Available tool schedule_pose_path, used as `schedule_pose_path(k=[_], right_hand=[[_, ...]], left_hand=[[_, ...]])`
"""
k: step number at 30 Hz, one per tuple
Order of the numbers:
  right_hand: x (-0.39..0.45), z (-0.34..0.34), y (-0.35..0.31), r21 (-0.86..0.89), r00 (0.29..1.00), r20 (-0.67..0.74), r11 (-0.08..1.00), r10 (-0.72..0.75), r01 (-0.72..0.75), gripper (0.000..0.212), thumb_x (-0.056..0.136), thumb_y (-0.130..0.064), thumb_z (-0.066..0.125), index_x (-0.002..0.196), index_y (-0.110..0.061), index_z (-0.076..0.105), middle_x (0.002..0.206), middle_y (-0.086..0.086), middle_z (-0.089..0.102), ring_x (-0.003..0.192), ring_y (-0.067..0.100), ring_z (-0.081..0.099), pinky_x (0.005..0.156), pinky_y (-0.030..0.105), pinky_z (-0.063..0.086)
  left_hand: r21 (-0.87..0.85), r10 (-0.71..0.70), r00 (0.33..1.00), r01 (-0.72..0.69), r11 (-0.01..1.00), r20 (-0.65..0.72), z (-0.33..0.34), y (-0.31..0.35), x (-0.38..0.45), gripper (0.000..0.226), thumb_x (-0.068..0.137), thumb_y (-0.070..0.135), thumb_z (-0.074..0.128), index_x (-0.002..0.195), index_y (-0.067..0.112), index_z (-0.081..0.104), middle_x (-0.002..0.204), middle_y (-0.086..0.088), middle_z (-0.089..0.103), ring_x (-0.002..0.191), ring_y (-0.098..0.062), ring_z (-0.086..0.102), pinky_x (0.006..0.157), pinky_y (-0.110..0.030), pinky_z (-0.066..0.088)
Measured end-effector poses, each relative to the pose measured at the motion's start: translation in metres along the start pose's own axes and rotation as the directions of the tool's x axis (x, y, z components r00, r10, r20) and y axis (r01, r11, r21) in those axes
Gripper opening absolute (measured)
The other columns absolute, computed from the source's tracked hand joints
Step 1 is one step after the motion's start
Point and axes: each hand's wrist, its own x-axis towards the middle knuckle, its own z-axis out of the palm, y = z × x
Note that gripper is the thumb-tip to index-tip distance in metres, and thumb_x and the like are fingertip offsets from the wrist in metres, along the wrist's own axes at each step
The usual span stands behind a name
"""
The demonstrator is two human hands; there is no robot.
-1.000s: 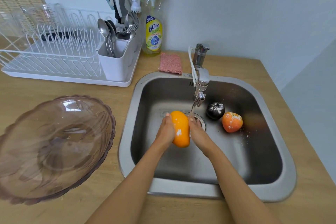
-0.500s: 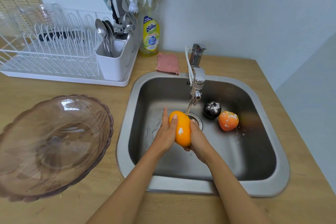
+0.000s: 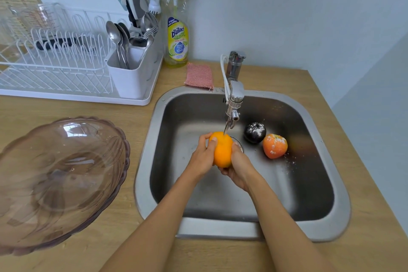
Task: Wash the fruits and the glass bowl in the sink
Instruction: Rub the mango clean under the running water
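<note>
Under the faucet I rinse the orange, left hand and right hand fingers grasping it; dark fruit, red fruit and glass bowl look unwashed.

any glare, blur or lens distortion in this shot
Head view: wide-angle bending curves the counter edge and the dish rack; window glare sits on the glass bowl; the sink basin is dim at its right wall; the orange and both hands are fairly sharp.
</note>
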Motion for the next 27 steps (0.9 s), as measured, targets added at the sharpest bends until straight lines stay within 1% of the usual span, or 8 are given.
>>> schedule_pose_path(k=[5,8,13,18,20,22,24,27], right_hand=[[0.001,-0.003,-0.002,0.026,0.998,-0.058,1.000,0.003,-0.001,0.039,0.104,-0.041,0.028,0.137,-0.022,0.034,0.101,0.017,0.059,0.069,0.022,0.056,0.053,0.027,0.042],[0.001,-0.003,0.000,-0.019,0.998,-0.053,0.999,-0.032,0.032,0.034,0.104,-0.038,0.026,0.130,-0.021,0.039,0.089,0.012,0.061,0.069,0.021,0.056,0.058,0.028,0.040],[-0.003,0.005,0.007,-0.214,0.989,-0.077,0.971,-0.123,0.104,0.043,0.103,-0.047,0.021,0.139,-0.027,0.032,0.119,0.018,0.057,0.088,0.028,0.059,0.059,0.031,0.045],[-0.007,0.002,0.005,-0.315,0.980,-0.106,0.941,-0.166,0.125,0.050,0.102,-0.049,0.018,0.148,-0.029,0.023,0.137,0.013,0.046,0.114,0.032,0.055,0.066,0.030,0.047],[-0.013,0.002,0.004,-0.420,0.971,-0.081,0.891,-0.227,0.173,0.051,0.102,-0.050,0.016,0.149,-0.031,0.020,0.145,0.009,0.042,0.123,0.030,0.051,0.079,0.035,0.051],[-0.021,0.002,0.006,-0.518,0.954,-0.035,0.822,-0.297,0.237,0.053,0.101,-0.050,0.015,0.151,-0.032,0.018,0.151,0.004,0.036,0.132,0.027,0.044,0.103,0.035,0.041],[-0.030,0.002,0.009,-0.577,0.938,0.028,0.760,-0.346,0.297,0.054,0.101,-0.049,0.015,0.153,-0.032,0.014,0.153,0.004,0.034,0.136,0.026,0.040,0.104,0.028,0.033],[-0.035,0.005,0.014,-0.624,0.926,0.094,0.704,-0.364,0.340,0.056,0.101,-0.047,0.014,0.154,-0.032,0.003,0.157,0.004,0.027,0.139,0.026,0.036,0.111,0.033,0.031]], left_hand=[[-0.026,-0.019,0.989,0.024,0.999,0.146,0.000,-0.001,-0.001,0.052,0.102,0.045,0.024,0.151,0.041,0.006,0.154,-0.006,0.025,0.127,-0.025,0.043,0.094,-0.033,0.044],[0.010,-0.017,0.993,0.016,1.000,0.116,0.004,-0.001,-0.002,0.057,0.100,0.049,0.031,0.150,0.039,0.006,0.152,-0.006,0.028,0.127,-0.028,0.045,0.101,-0.038,0.045],[0.017,-0.031,0.996,0.032,0.999,-0.088,0.003,-0.004,0.005,0.042,0.098,0.055,0.026,0.136,0.036,0.029,0.136,-0.012,0.047,0.113,-0.031,0.055,0.096,-0.050,0.051],[0.061,0.007,0.999,-0.010,0.998,0.041,0.004,-0.007,0.000,0.056,0.099,0.054,0.019,0.151,0.041,0.003,0.158,-0.006,0.022,0.139,-0.031,0.035,0.112,-0.049,0.036],[0.073,-0.002,0.998,-0.003,0.997,0.066,0.005,-0.007,-0.002,0.062,0.098,0.056,0.022,0.152,0.038,-0.003,0.157,-0.007,0.022,0.136,-0.032,0.039,0.110,-0.048,0.038],[0.069,-0.004,1.000,0.003,0.998,0.020,0.004,-0.006,-0.002,0.061,0.098,0.057,0.022,0.151,0.034,0.005,0.152,-0.009,0.032,0.128,-0.030,0.046,0.105,-0.045,0.044],[0.084,-0.025,0.998,0.030,0.996,-0.052,0.003,-0.004,-0.002,0.058,0.097,0.058,0.017,0.148,0.030,0.015,0.147,-0.010,0.039,0.124,-0.029,0.050,0.101,-0.043,0.044],[0.092,-0.086,0.989,0.097,0.991,-0.122,0.003,-0.002,-0.002,0.061,0.098,0.058,0.012,0.148,0.025,0.024,0.146,-0.011,0.042,0.128,-0.030,0.047,0.105,-0.044,0.038]])
